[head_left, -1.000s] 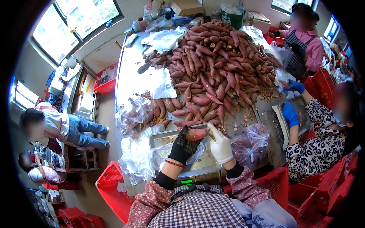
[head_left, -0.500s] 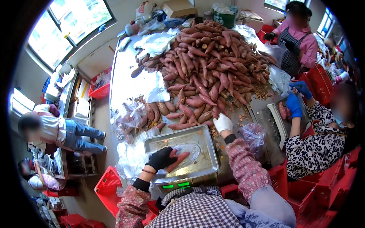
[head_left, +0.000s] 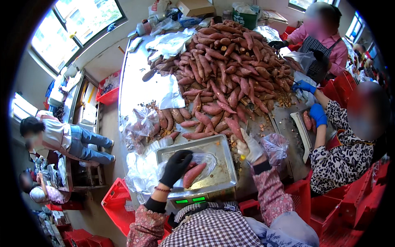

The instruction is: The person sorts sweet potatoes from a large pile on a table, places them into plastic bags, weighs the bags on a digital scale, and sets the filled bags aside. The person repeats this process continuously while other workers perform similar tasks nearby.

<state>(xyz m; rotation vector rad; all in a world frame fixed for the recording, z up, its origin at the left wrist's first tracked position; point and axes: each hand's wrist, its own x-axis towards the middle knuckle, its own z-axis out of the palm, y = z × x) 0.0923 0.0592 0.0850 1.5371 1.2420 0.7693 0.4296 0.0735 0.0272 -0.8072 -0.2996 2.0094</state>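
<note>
My left hand (head_left: 176, 168), in a black glove, hovers over the metal tray (head_left: 230, 175) with its fingers loosely apart. Just beside it a sweet potato (head_left: 194, 175) rests on a clear plastic bag (head_left: 210, 161) in the tray, with another partly hidden behind. My right hand (head_left: 250, 149), white-gloved, grips a reddish sweet potato (head_left: 234, 128) at the front of the big pile (head_left: 218, 74). A small yellow piece (head_left: 242, 157) shows by its palm; its kind cannot be made out. Under the tray is a scale with a lit green display (head_left: 190, 201).
Crumpled plastic bags (head_left: 140, 127) lie left of the tray, another bag (head_left: 275, 147) to the right. Red crates (head_left: 119, 201) stand at the table's near side. A blue-gloved co-worker (head_left: 341, 152) sits at right; another person (head_left: 325, 41) stands at far right.
My left hand has let go of the sweet potato, now lying in the tray. My right hand has drawn back slightly with a sweet potato raised from the pile. The blue-gloved hands have moved apart.
</note>
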